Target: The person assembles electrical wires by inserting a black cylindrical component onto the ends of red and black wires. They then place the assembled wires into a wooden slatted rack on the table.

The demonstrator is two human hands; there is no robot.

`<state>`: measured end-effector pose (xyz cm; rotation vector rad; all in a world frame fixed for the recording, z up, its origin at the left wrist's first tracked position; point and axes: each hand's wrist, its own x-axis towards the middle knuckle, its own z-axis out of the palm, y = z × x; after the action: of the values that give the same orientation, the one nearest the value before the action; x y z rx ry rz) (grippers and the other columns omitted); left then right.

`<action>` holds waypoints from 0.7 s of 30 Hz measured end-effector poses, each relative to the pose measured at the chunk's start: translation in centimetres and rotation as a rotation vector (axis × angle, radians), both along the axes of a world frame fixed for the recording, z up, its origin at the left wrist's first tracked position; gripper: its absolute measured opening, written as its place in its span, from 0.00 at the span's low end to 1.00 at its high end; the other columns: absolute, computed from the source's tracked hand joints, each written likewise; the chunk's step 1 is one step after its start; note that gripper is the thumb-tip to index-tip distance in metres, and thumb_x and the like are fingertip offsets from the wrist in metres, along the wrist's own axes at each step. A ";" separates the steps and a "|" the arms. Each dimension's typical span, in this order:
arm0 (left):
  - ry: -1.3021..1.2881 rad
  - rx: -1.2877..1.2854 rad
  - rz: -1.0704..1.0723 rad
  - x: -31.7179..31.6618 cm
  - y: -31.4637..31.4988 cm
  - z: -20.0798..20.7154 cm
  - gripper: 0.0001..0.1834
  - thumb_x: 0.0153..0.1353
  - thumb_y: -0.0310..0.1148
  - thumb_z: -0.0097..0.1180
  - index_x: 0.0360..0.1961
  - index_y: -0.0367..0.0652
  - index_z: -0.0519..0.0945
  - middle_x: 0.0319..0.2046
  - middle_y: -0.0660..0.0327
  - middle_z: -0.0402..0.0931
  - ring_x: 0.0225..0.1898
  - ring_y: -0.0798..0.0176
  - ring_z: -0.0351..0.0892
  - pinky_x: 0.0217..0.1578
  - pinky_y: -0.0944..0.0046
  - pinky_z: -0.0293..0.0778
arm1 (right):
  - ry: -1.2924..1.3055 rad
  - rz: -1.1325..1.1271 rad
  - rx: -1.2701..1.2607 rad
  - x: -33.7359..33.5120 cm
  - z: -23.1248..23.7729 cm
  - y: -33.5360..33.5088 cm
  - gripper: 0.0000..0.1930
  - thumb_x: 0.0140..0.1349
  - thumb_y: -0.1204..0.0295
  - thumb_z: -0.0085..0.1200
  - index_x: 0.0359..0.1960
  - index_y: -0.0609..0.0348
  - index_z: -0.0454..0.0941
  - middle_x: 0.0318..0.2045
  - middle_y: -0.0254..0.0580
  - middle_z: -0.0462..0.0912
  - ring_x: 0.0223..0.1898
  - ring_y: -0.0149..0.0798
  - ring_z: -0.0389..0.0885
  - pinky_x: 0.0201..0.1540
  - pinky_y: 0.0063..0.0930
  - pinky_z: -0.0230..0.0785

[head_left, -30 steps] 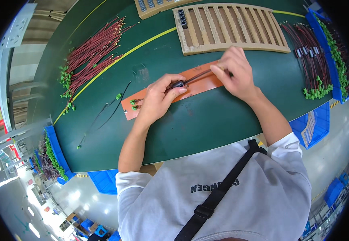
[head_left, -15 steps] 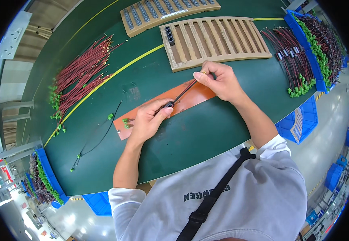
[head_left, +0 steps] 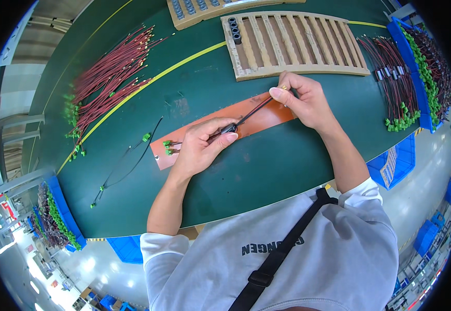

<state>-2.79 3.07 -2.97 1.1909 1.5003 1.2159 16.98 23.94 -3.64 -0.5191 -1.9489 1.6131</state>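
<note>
Same hold, wires steeper

They now slant more sharply across the orange board. Left fingers pinch the black cylinder; right fingers grip near the gold tips. Green connectors sit left of the left fingers. Handling seems unfinished.

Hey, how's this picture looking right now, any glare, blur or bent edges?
Head view throughout: the near edge of the green tabletop bows with fisheye distortion; bright glare spots the glossy floor; green connectors on the red wire bundle at left look smeared; left hand and right hand look fairly sharp.
</note>
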 end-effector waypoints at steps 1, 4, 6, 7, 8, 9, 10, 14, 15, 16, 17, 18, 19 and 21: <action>-0.003 -0.041 -0.010 0.0 0.0 0.3 0.21 0.64 0.28 0.67 0.58 0.37 0.82 0.44 0.64 0.83 0.37 0.75 0.77 0.37 0.73 0.74 | 0.005 0.002 0.007 0.1 0.1 -0.1 0.14 0.68 0.67 0.64 0.27 0.60 0.75 0.23 0.24 0.68 0.26 0.20 0.61 0.28 0.20 0.56; 0.002 -0.111 -0.030 0.0 0.1 1.2 0.24 0.64 0.27 0.67 0.61 0.38 0.80 0.51 0.63 0.84 0.42 0.73 0.80 0.44 0.71 0.77 | -0.004 -0.010 -0.011 0.3 0.4 -0.3 0.13 0.68 0.69 0.65 0.28 0.62 0.76 0.24 0.25 0.70 0.27 0.21 0.62 0.29 0.20 0.57; 0.026 -0.084 -0.033 -0.1 0.0 0.5 0.25 0.64 0.27 0.67 0.63 0.38 0.79 0.53 0.61 0.83 0.44 0.72 0.81 0.46 0.70 0.77 | 0.010 -0.003 -0.035 0.2 0.8 -0.6 0.13 0.67 0.70 0.65 0.28 0.62 0.77 0.25 0.26 0.70 0.27 0.22 0.62 0.30 0.20 0.57; 0.020 -0.064 -0.037 -0.1 0.0 0.6 0.25 0.65 0.27 0.66 0.63 0.38 0.79 0.54 0.60 0.83 0.46 0.71 0.81 0.49 0.69 0.76 | 0.018 -0.003 -0.046 0.2 0.9 -0.7 0.12 0.67 0.70 0.65 0.28 0.62 0.77 0.25 0.26 0.71 0.27 0.22 0.62 0.30 0.20 0.57; 0.013 -0.044 -0.041 0.0 0.1 0.9 0.24 0.65 0.27 0.65 0.63 0.38 0.79 0.56 0.59 0.82 0.49 0.70 0.80 0.52 0.69 0.76 | 0.031 -0.005 -0.032 0.2 0.9 -0.8 0.12 0.67 0.70 0.65 0.28 0.62 0.77 0.25 0.27 0.71 0.27 0.22 0.63 0.30 0.20 0.57; 0.007 -0.025 -0.046 0.0 0.2 1.0 0.24 0.66 0.27 0.64 0.63 0.37 0.79 0.57 0.59 0.82 0.51 0.69 0.80 0.55 0.68 0.75 | 0.044 -0.008 -0.019 0.2 0.9 -0.8 0.12 0.66 0.71 0.66 0.28 0.62 0.78 0.25 0.27 0.71 0.27 0.22 0.63 0.30 0.20 0.57; 0.021 -0.004 -0.054 0.0 0.2 1.0 0.24 0.66 0.27 0.64 0.63 0.37 0.79 0.57 0.58 0.82 0.52 0.69 0.80 0.55 0.67 0.75 | 0.055 -0.015 -0.003 0.3 0.9 -0.9 0.11 0.66 0.71 0.66 0.29 0.62 0.78 0.25 0.28 0.72 0.27 0.22 0.63 0.31 0.20 0.57; 0.029 -0.001 -0.068 -0.2 0.2 1.0 0.23 0.67 0.27 0.62 0.62 0.36 0.79 0.56 0.57 0.82 0.52 0.68 0.80 0.55 0.67 0.74 | 0.105 -0.032 0.053 0.0 0.4 -0.9 0.10 0.63 0.72 0.68 0.29 0.63 0.80 0.25 0.29 0.73 0.27 0.23 0.63 0.30 0.21 0.57; 0.020 -0.021 -0.068 -0.1 0.3 1.1 0.22 0.67 0.28 0.62 0.62 0.36 0.79 0.55 0.57 0.83 0.51 0.68 0.79 0.55 0.67 0.74 | 0.097 -0.035 0.061 0.1 0.5 -0.8 0.10 0.63 0.72 0.68 0.29 0.63 0.81 0.25 0.29 0.73 0.26 0.23 0.63 0.30 0.21 0.57; 0.026 -0.020 -0.073 -0.1 0.3 1.1 0.22 0.67 0.27 0.62 0.62 0.35 0.79 0.54 0.56 0.83 0.51 0.67 0.81 0.55 0.67 0.75 | 0.093 -0.037 0.067 0.1 0.5 -0.9 0.09 0.63 0.72 0.69 0.30 0.63 0.81 0.25 0.29 0.74 0.26 0.23 0.63 0.30 0.21 0.57; 0.032 -0.019 -0.078 -0.1 0.3 1.1 0.21 0.67 0.27 0.62 0.61 0.35 0.79 0.54 0.56 0.83 0.51 0.65 0.83 0.54 0.66 0.77 | 0.089 -0.035 0.054 0.1 0.5 -0.9 0.09 0.63 0.72 0.69 0.30 0.63 0.81 0.26 0.29 0.74 0.26 0.23 0.63 0.29 0.21 0.57; 0.037 -0.018 -0.082 0.0 0.4 1.1 0.21 0.67 0.27 0.63 0.60 0.35 0.79 0.54 0.55 0.83 0.51 0.64 0.85 0.53 0.66 0.79 | 0.085 -0.033 0.041 0.1 0.5 -0.9 0.09 0.62 0.71 0.69 0.30 0.63 0.82 0.26 0.29 0.74 0.26 0.23 0.63 0.29 0.21 0.56; 0.022 -0.005 -0.069 0.1 0.4 1.1 0.20 0.68 0.28 0.62 0.60 0.34 0.79 0.52 0.55 0.83 0.49 0.65 0.85 0.51 0.66 0.79 | 0.081 -0.030 0.029 0.1 0.6 -0.9 0.09 0.62 0.71 0.69 0.30 0.63 0.82 0.26 0.29 0.75 0.26 0.23 0.63 0.29 0.21 0.56; -0.009 0.020 -0.041 0.3 0.3 0.8 0.19 0.69 0.29 0.61 0.59 0.34 0.80 0.48 0.56 0.84 0.47 0.66 0.85 0.49 0.66 0.80 | 0.042 -0.045 0.011 0.1 0.8 -1.1 0.09 0.63 0.71 0.69 0.30 0.63 0.82 0.26 0.30 0.75 0.26 0.24 0.64 0.29 0.22 0.56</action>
<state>-2.45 3.37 -2.17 1.2224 1.4532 1.2099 17.08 22.85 -2.81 -0.5172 -1.9005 1.5720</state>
